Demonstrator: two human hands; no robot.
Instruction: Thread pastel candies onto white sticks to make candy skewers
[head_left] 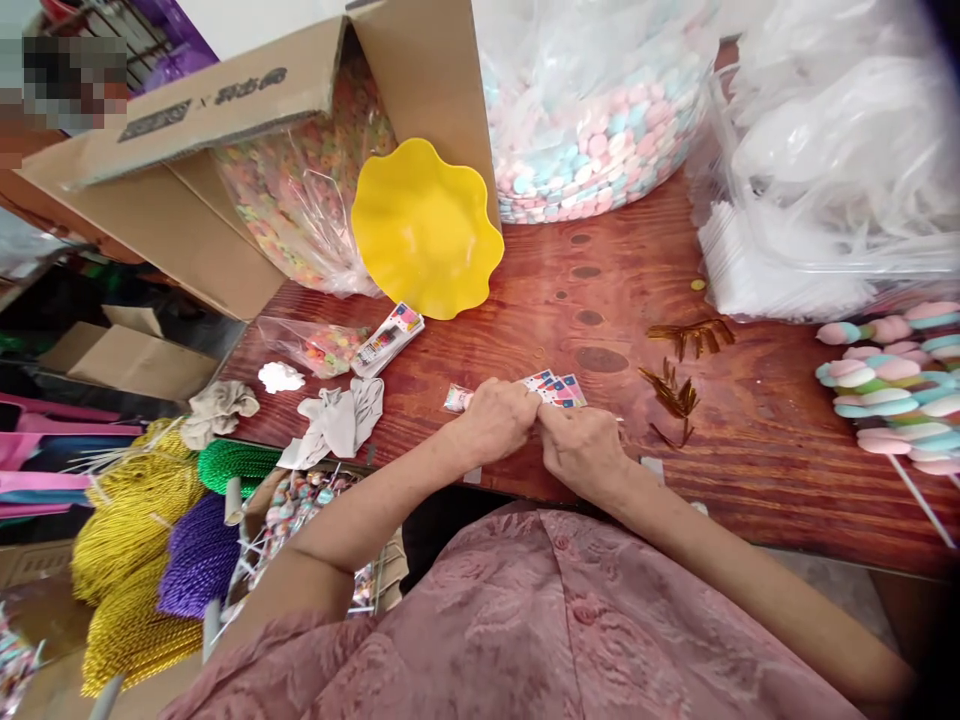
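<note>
Printed cards [556, 388] lay fanned where the two hands met, nearer the wearer than the yellow bowl [429, 230] and to its right. Whether they rested on the wooden tabletop [780, 450] or were held at a hidden edge could not be told. The left grip [501, 418] and the right grip [589, 445] were both narrow, fingers curled under and thumb sides together; what they pinched, if anything, was hidden.

The cards looked thin and flat, so each was probably very light, stiff enough to keep its shape but easy to crease. Smooth faces would likely have let them slide over one another. The sounder hold seemed to be along an edge, thumb above and a finger beneath, with little pressure.

A small packet [456, 398] showed beside the left grip, nearer the wearer than the bowl. It appeared to be clear film around pale pieces: light, soft, perhaps slippery, and best taken by a gathered end so that nothing inside was crushed. A stack of cards [388, 342] sat just on the wearer's side of the bowl, towards its left; gold strips [690, 338] lay well to the bowl's right.
</note>
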